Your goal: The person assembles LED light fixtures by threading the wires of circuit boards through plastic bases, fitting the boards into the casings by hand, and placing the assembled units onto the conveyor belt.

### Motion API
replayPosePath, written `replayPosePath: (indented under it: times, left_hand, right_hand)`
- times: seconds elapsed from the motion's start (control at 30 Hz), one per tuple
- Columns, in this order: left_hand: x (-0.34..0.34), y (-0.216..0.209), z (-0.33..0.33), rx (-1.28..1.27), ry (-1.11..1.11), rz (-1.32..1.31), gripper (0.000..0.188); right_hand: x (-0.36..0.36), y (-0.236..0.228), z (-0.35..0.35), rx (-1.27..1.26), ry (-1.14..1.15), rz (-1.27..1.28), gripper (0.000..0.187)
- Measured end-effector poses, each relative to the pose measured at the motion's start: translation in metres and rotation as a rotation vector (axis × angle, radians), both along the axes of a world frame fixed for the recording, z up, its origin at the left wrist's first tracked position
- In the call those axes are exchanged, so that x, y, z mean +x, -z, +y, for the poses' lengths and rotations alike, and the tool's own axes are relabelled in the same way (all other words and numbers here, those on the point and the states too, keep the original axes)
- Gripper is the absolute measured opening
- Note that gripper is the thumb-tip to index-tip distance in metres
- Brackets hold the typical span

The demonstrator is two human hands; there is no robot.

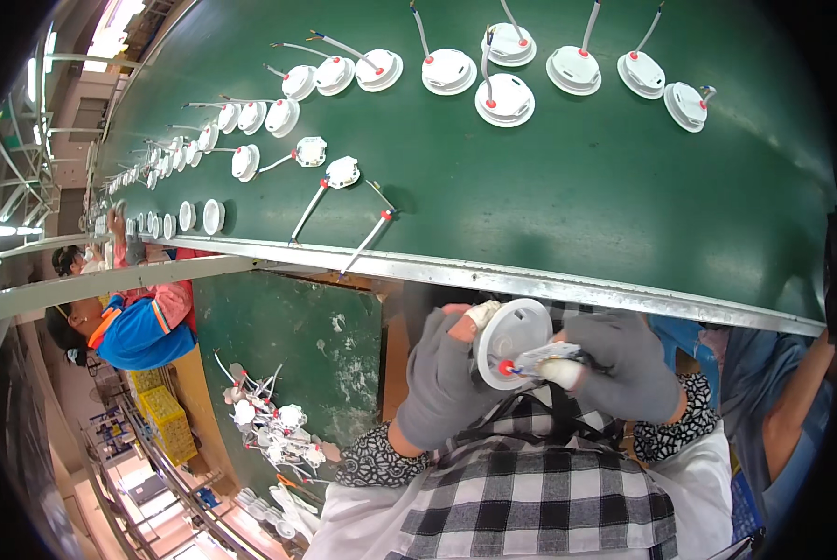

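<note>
In front of my chest, my left hand (468, 323) grips the rim of a white round lamp housing (515, 324), its hollow side facing me. My right hand (565, 371), with a whitish fingertip covering, is closed on a small white circuit board (542, 356) at the housing's lower right. A red grommet (506, 368) shows beside the board, against the housing's lower edge. Grey sleeves reach down over both hands and hide part of the fingers. Whether the board touches the housing I cannot tell.
Beyond a metal edge (493, 277) lies a green belt with rows of white lamp housings (449, 71), cables upright. Loose boards with cables (343, 172) sit nearer. A side table (334, 350) bears a heap of wired boards (269, 420). Other people (148, 322) sit left and right.
</note>
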State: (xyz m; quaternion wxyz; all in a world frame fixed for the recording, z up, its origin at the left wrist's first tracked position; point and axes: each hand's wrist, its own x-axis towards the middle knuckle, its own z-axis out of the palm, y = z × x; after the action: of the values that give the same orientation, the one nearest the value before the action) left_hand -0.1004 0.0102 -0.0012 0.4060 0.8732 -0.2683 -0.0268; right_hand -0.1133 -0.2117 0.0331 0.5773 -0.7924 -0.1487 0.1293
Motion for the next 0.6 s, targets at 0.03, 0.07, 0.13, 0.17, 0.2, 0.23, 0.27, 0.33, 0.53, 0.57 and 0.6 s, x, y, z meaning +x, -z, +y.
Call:
replayPosePath:
  times: [0.03,0.07,0.13,0.17,0.2,0.23,0.27,0.33,0.53,0.57,0.6]
  left_hand:
    - [-0.001,-0.001,-0.002,0.002,0.006,0.001,0.071]
    - [-0.001,-0.003,-0.003,-0.022,0.037,0.033,0.072]
    - [-0.004,-0.003,-0.003,-0.046,0.068,0.069,0.074]
    - [-0.005,-0.003,-0.003,-0.057,0.037,0.057,0.076]
    - [-0.005,-0.002,-0.004,-0.071,0.014,0.047,0.079]
    - [-0.006,-0.001,-0.004,-0.057,0.003,0.104,0.082]
    - [-0.006,0.001,-0.003,-0.057,0.013,0.109,0.082]
    - [-0.009,0.005,-0.002,-0.053,0.026,0.140,0.082]
    - [-0.005,0.010,0.007,-0.180,0.135,0.398,0.076]
    - [-0.005,0.010,0.011,-0.222,0.107,0.505,0.063]
    - [-0.006,0.010,0.014,-0.263,0.074,0.612,0.051]
  right_hand:
    - [-0.001,0.005,0.006,-0.003,0.021,-0.034,0.021]
    - [-0.002,0.009,0.010,-0.006,0.042,-0.067,0.025]
    - [-0.005,0.013,0.015,0.000,0.057,-0.109,0.036]
    - [-0.007,0.013,0.018,-0.052,0.109,-0.098,0.046]
    - [-0.009,0.013,0.019,-0.107,0.167,-0.086,0.057]
    - [-0.011,0.018,0.020,-0.147,0.202,-0.155,0.081]
    - [-0.011,0.021,0.020,-0.148,0.211,-0.150,0.081]
    - [-0.010,0.025,0.020,-0.177,0.199,-0.168,0.090]
    - [-0.025,0.043,0.030,-0.343,0.251,-0.349,0.088]
    - [-0.026,0.042,0.029,-0.394,0.254,-0.312,0.087]
    - [-0.028,0.041,0.029,-0.443,0.253,-0.276,0.086]
